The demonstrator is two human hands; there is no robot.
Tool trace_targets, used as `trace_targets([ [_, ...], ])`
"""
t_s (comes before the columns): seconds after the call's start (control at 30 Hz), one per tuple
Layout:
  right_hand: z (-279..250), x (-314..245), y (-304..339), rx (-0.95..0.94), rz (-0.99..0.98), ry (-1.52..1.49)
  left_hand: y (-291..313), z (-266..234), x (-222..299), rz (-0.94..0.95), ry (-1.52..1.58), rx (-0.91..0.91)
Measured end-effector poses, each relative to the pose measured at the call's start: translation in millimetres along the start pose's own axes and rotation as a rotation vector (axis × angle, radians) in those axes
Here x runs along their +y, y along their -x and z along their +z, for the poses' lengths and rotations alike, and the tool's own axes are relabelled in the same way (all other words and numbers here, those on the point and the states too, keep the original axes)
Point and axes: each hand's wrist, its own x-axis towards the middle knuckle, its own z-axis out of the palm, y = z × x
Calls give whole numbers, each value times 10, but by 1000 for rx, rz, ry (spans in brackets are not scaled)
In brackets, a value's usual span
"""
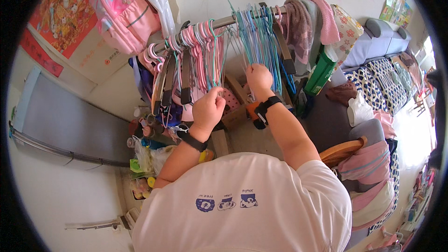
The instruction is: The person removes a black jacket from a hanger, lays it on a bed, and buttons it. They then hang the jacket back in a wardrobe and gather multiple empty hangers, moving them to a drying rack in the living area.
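Many clothes hangers hang on a metal rail (224,22) in front of me. On its left part are pink, white and teal hangers (201,60), with dark wide-shouldered hangers (185,77) among them. Blue and teal wire hangers (263,42) crowd the right part. My right hand (260,81) is closed on the lower part of the nearest wire hangers. Lower and to the left, my left hand (207,111) is closed at the bottom edge of the pink and teal group, pinching a hanger there; its fingertips are partly hidden. Both wrists wear black bands.
A pink backpack (123,16) hangs at the upper left. Towels (298,28) and a green package (322,71) sit at the rail's right end. Bags and bottles (154,144) crowd the lower left. A grey sofa (326,112) with clothes stands at the right.
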Motion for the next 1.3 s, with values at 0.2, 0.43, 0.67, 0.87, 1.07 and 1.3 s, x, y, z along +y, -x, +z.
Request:
trace_targets([
  [0.2,-208,-61,8,-131,29,23,8,-19,80,-75,-8,41],
  [0.43,-126,-95,15,-162,-122,116,-268,139,-28,-193,58,-7],
  [0.67,29,-113,29,-217,59,-101,-389,346,-3,-307,306,-219],
  [0.87,-10,-175,53,-139,51,-71,-436,425,74,-264,362,-213],
  [1.07,-105,-172,95,-152,86,-71,-513,591,35,-262,484,-320],
  [1.3,-163,-132,44,-211,27,-67,-436,697,-94,-165,23,-136],
])
